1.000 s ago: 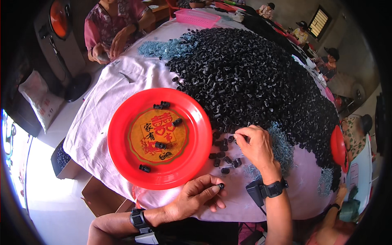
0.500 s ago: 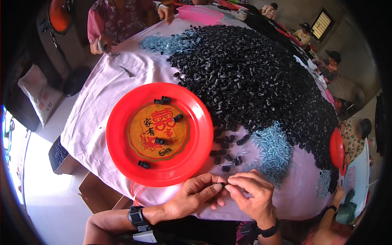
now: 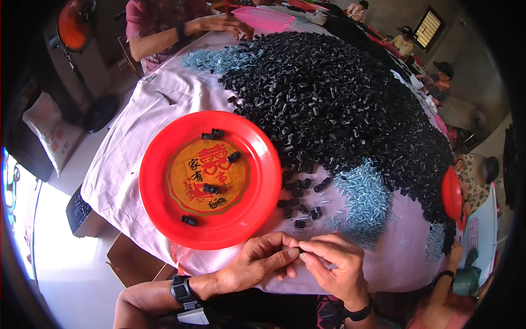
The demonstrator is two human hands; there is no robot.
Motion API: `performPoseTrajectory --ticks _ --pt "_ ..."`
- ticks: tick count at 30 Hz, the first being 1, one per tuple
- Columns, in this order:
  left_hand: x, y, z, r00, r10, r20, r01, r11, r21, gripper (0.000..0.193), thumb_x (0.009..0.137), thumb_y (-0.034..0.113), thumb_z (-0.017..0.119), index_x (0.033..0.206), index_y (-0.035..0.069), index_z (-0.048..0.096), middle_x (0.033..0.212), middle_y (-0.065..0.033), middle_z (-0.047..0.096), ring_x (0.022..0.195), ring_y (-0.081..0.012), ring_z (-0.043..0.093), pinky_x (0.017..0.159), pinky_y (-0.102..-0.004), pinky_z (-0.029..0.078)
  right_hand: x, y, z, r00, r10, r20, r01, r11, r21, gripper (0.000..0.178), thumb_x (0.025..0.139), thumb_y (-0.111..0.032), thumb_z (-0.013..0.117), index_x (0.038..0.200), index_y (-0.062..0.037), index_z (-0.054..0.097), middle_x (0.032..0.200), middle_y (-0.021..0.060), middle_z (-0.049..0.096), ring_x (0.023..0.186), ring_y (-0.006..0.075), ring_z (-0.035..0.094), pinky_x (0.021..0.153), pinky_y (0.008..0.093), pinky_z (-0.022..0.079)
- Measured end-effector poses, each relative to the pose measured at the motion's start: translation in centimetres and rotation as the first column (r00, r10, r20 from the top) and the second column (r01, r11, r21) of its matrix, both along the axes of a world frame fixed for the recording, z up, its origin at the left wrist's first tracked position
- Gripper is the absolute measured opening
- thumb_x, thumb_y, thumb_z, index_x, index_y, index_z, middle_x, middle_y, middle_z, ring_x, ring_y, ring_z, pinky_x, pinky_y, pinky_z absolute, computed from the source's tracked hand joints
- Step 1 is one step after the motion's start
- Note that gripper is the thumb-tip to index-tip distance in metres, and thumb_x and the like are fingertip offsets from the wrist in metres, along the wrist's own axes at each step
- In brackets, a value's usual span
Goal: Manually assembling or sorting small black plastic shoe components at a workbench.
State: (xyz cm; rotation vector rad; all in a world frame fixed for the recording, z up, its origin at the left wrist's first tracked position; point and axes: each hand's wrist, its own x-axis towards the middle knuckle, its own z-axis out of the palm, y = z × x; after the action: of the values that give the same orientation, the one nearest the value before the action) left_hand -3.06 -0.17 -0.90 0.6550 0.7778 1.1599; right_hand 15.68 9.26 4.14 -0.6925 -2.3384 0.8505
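Note:
My left hand (image 3: pixel 262 261) and my right hand (image 3: pixel 338 267) meet fingertip to fingertip just beyond the table's near edge. Pinched in the left is a small black plastic part (image 3: pixel 301 251), mostly covered by fingers. The right thumb and forefinger close at the same spot; what they grip is hidden. Left of my hands lies a round red plate (image 3: pixel 264 183) with several black parts (image 3: pixel 210 188) on its patterned centre. Loose black parts (image 3: pixel 299 223) and a heap of thin silvery pieces (image 3: pixel 364 200), apparently small springs, lie just past my hands.
A large mound of black parts (image 3: pixel 334 98) covers the table's far right. More silvery pieces (image 3: pixel 216 59) lie beside a pink basket (image 3: pixel 266 18). Across the table a co-worker's hand (image 3: pixel 222 24) reaches toward the mound. An open cardboard box (image 3: pixel 134 260) stands below the table's left edge.
The co-worker across the table has brought a hand over to the mound's far edge. My hands stay pinched together, with the fingers shifted only slightly. The whole view has drifted a little.

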Motion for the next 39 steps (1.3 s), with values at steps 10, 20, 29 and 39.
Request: performPoseTrajectory --ticks 10,20,29,39 --pt "0.0 0.1 -0.3 0.995 -0.007 0.098 0.009 1.000 -0.013 0.032 0.110 0.023 0.056 0.133 0.001 0.058 0.112 -0.0049 0.069 0.091 -0.0108 0.069 0.071 -0.0240 0.055 0.1 -0.4 -0.5 0.998 -0.046 -0.047 0.051 0.993 0.108 0.029 0.079 0.005 0.081 0.106 -0.0038 0.078 0.094 0.0098 0.074 0.078 0.0253 0.069 0.066 0.0335 0.056" --pt "0.4 0.1 -0.7 0.995 -0.010 0.097 0.013 0.999 -0.033 0.035 0.110 0.021 0.055 0.138 0.000 0.054 0.113 -0.0065 0.069 0.091 -0.0104 0.069 0.072 -0.0235 0.056 0.4 -0.4 -0.3 0.999 -0.040 -0.028 0.043 0.993 0.110 0.028 0.081 0.005 0.079 0.107 -0.0042 0.078 0.095 0.0101 0.073 0.080 0.0247 0.069 0.066 0.0326 0.056" --pt "0.8 0.0 -0.4 1.000 0.005 -0.029 -0.004 1.000 0.014 0.032 0.109 0.017 0.057 0.134 -0.003 0.055 0.109 -0.0065 0.070 0.087 -0.0101 0.069 0.071 -0.0247 0.058 0.5 0.0 -0.2 1.000 0.021 -0.017 -0.017 0.979 0.205 0.027 0.081 0.005 0.079 0.107 -0.0036 0.078 0.094 0.0094 0.072 0.077 0.0233 0.068 0.063 0.0326 0.055" --pt "1.5 0.0 -0.7 0.985 0.066 -0.157 -0.065 0.998 0.017 0.029 0.107 0.013 0.061 0.129 -0.005 0.059 0.089 -0.0061 0.071 0.077 -0.0087 0.068 0.067 -0.0249 0.058 0.7 0.0 -0.1 0.999 0.048 0.004 -0.048 0.966 0.255 0.032 0.080 0.007 0.078 0.110 -0.0038 0.078 0.095 0.0088 0.072 0.075 0.0223 0.067 0.063 0.0319 0.054"
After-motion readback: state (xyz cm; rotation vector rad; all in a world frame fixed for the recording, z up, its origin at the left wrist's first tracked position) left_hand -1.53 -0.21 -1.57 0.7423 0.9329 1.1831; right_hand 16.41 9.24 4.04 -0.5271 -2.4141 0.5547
